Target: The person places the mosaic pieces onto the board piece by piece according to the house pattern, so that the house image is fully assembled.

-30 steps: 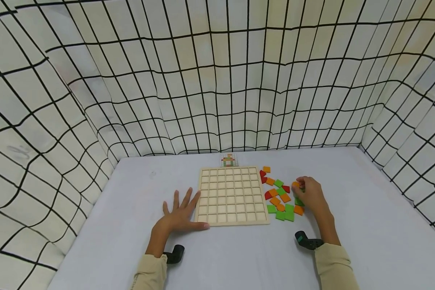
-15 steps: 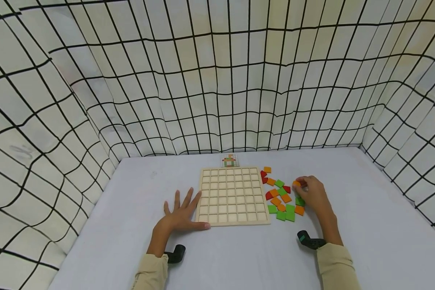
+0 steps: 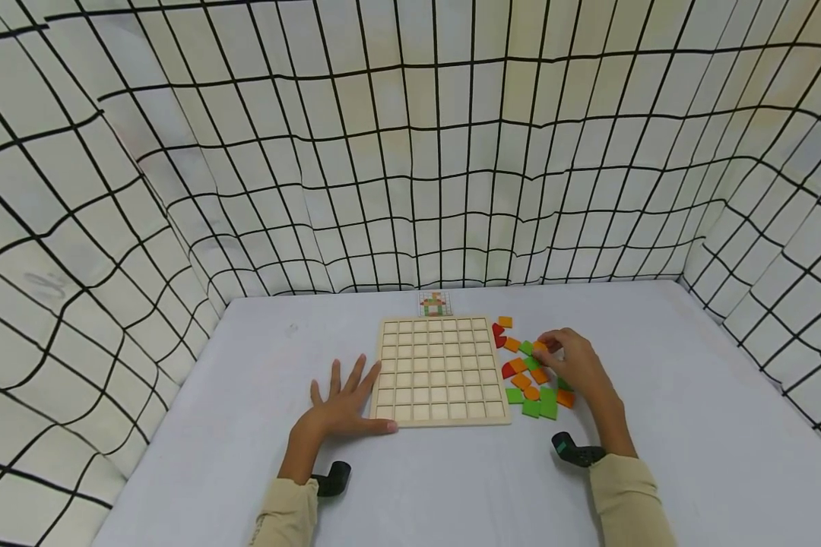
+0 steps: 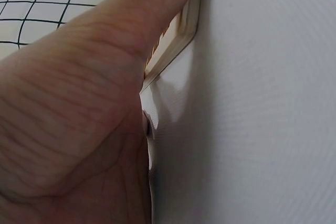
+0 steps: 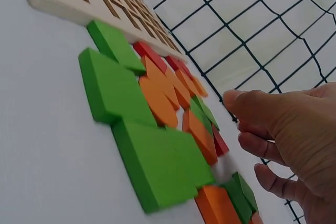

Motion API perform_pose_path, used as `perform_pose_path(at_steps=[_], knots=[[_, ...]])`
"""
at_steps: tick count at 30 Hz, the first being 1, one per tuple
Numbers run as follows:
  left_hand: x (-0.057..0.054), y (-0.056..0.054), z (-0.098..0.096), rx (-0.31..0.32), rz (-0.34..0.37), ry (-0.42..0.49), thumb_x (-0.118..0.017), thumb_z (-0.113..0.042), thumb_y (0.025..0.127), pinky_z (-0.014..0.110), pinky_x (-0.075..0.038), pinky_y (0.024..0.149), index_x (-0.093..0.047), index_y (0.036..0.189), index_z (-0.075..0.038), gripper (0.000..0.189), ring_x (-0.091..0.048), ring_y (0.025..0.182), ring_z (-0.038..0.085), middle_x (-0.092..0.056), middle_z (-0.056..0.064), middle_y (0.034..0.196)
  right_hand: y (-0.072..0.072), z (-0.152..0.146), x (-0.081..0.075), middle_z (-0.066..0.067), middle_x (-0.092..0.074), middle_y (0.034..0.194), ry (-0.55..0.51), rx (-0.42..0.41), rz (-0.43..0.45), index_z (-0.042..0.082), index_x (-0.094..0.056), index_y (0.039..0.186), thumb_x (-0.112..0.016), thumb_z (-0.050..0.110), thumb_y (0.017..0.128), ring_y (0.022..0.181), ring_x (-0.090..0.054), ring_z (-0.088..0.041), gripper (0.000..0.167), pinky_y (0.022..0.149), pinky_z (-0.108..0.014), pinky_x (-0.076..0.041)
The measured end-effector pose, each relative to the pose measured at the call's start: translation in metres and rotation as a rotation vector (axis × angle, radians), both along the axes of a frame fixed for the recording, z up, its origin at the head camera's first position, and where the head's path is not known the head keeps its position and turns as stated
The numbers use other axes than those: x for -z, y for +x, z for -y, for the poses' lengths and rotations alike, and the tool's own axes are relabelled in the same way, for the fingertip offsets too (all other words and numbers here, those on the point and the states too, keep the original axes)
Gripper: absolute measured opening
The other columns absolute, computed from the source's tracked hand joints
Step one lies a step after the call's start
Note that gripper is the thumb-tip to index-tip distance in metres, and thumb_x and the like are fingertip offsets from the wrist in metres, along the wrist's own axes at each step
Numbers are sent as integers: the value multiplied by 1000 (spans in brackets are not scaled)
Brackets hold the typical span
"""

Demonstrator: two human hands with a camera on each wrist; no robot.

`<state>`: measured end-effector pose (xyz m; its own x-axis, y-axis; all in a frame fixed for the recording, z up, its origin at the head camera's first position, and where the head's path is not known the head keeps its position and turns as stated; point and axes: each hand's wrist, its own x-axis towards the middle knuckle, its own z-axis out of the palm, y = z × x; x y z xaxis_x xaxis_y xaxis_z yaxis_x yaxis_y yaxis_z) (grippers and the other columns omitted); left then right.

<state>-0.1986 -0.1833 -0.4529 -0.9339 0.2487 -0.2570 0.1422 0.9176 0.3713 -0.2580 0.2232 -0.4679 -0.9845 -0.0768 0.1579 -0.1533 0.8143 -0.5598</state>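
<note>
A wooden grid board (image 3: 441,367) with square compartments lies flat on the white table, nothing in its cells. My left hand (image 3: 338,410) is spread at the board's left side, index fingertip at its left edge and thumb at its lower left corner. In the left wrist view the thumb lies along the board's rim (image 4: 178,40). My right hand (image 3: 580,363) pinches a small orange tile (image 3: 539,346) between thumb and fingers, over the right part of the loose tiles. From the right wrist view that tile is hidden behind the thumb (image 5: 252,106).
Several loose green, orange and red tiles (image 3: 530,408) lie right of the board, some overlapping. A small printed pattern card (image 3: 435,304) sits behind the board's far edge. White walls with black netting (image 3: 451,190) enclose the table (image 3: 438,486) at the back and sides.
My right hand has moved left with the orange tile, from the outer side of the loose tiles to over them. The left hand stays in place on the board's edge.
</note>
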Motion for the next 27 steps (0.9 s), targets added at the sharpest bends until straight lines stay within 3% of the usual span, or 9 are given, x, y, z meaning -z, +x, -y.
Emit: perform_pose_path(at_steps=[9,14,20,27], knots=[[2,-1,-2,2,-4,-5,-69,-71,73,77,8,106,-13,158,-23,113,20,146,47,4,11,166,-9,23,-5,-13,-63,112,-59,-130,17,3,-63,119,-70,26,92,99,-60,-26,36,88,-43,-55],[3,0,-1,3,-4,-4,-69,-72,73,77,7,106,-13,158,-23,113,19,146,48,4,11,166,-11,39,-8,-13,-63,109,-141,-217,-20,1,-63,115,-70,21,91,97,-59,-25,32,86,-41,-55],[2,1,0,-3,9,-17,-68,-72,73,77,8,106,-12,158,-23,114,19,147,47,5,11,166,-20,60,-2,-10,-65,105,-214,-323,-32,2,-64,111,-70,15,91,94,-61,-21,25,83,-34,-54],[1,1,1,0,4,-6,-69,-71,73,77,8,106,-12,158,-22,113,20,146,48,5,11,166,-30,80,1,-9,-67,102,-239,-407,-75,3,-68,110,-71,17,90,87,-60,-17,25,71,-23,-50]])
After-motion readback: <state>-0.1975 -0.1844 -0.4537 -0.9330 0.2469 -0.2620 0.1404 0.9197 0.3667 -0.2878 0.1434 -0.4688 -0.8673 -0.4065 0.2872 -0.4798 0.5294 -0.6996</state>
